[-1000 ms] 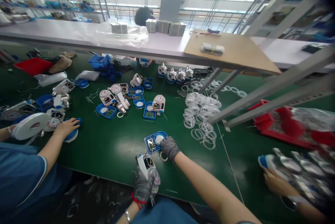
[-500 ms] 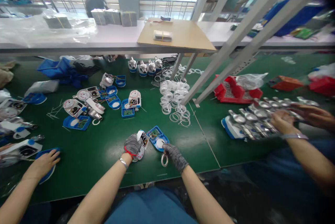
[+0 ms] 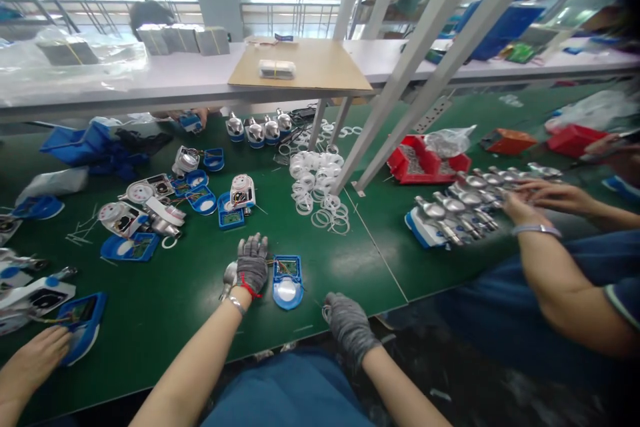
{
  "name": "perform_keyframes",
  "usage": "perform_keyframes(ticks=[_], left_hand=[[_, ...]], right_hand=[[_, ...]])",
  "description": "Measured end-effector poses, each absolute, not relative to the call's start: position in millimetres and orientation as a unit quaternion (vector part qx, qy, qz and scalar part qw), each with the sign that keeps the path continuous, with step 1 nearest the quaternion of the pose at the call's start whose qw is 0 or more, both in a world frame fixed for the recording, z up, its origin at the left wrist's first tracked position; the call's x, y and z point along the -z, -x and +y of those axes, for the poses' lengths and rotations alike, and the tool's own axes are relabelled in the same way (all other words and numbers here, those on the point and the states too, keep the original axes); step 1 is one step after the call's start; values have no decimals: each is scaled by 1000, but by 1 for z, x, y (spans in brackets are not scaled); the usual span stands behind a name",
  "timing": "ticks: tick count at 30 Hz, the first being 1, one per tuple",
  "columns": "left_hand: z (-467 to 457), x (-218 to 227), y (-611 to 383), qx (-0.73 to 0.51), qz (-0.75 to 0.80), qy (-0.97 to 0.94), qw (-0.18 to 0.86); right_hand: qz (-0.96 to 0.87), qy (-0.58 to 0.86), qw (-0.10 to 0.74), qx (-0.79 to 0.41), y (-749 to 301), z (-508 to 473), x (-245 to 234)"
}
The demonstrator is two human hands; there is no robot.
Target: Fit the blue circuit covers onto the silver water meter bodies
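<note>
My left hand [image 3: 253, 266], in a grey glove, lies with its fingers stretched out over a metal instrument housing [image 3: 229, 278]. Most of that housing is hidden beneath the hand. Thin wires run from there to an open blue cover [image 3: 287, 292], which lies flat with a circuit board at its far end and a round white disc at its near end. Near the table's front edge, my gloved right hand [image 3: 347, 322] is closed, with a white ring [image 3: 327, 313] pinched at its fingertips, apart from the blue cover.
Loose white rings [image 3: 317, 177] are heaped by the shelf posts [image 3: 387, 87]. Opened instruments [image 3: 150, 204] lie to the left. Co-workers' hands work at both sides, the right one [image 3: 525, 207] by rows of metal parts [image 3: 465, 204]. A red bin [image 3: 413, 164] holds small parts.
The blue cover has turned upright in view, and my right hand has moved off it toward the front edge with the ring. My left hand's fingers have straightened over the housing.
</note>
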State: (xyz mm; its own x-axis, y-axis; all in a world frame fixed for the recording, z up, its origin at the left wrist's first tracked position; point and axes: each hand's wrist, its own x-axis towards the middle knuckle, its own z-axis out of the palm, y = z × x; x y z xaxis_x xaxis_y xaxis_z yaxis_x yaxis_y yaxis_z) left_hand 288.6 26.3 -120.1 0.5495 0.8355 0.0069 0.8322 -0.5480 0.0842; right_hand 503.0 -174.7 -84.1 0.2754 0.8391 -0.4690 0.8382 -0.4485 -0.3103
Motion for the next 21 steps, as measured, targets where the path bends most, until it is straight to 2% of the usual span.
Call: perform_keyframes(ticks=[2, 5, 11, 13, 16, 21], left_hand=[[26, 122, -294, 1, 429, -902, 50], [23, 114, -281, 28, 388, -919, 66], [5, 104, -264, 22, 379, -922, 81], [1, 104, -264, 21, 388, -918, 79], [0, 103, -266, 14, 401, -912, 84], [1, 105, -268, -9, 410, -907, 94]], right_hand=[[-552, 804, -16, -222, -518, -160, 66], [-571, 804, 55, -155, -540, -126, 44], [-587, 683, 323, -291, -543, -47, 57], [-568, 651, 373, -337, -532, -24, 73], [-546, 645, 383, -373, -512, 0, 100], [-547, 654, 348, -389, -482, 5, 137]])
